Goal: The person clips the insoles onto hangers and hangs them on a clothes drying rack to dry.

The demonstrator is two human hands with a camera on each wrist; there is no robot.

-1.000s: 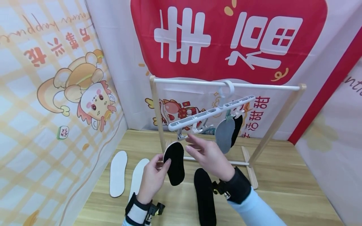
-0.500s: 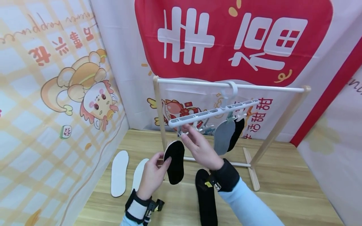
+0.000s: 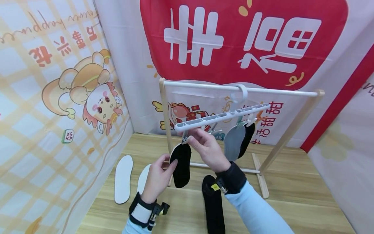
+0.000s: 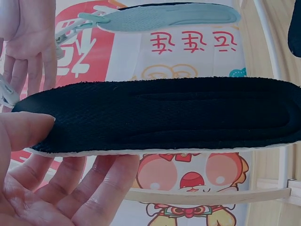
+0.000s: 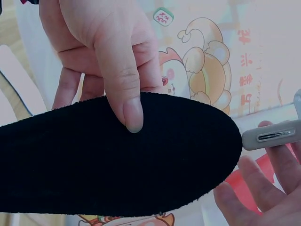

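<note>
My left hand [image 3: 157, 178] pinches a black insole [image 3: 181, 166] with a white underside, thumb on the dark face and fingers behind. In the right wrist view, the insole's rounded tip meets the mouth of a grey clip [image 5: 272, 135]. That clip hangs under the left end of a pale clip hanger [image 3: 201, 123]. My right hand [image 3: 211, 150] holds the clip, its thumb in front and fingers behind; the thumb is out of the right wrist view. Under the hanger's right half hang a grey insole [image 3: 233, 143] and a black one [image 3: 248, 138] from other clips.
The hanger hooks over the white bar [image 3: 201, 85] of a wooden-legged rack [image 3: 290, 133]. White insoles [image 3: 123, 180] lie on the wood-grain surface at left, one partly behind my left hand. Another black insole [image 3: 214, 208] lies in front, near my right wrist. Printed cloth walls stand around.
My right hand has moved left and in to the clip at the hanger's left end. My left hand has raised the insole slightly, its tip now at the clip.
</note>
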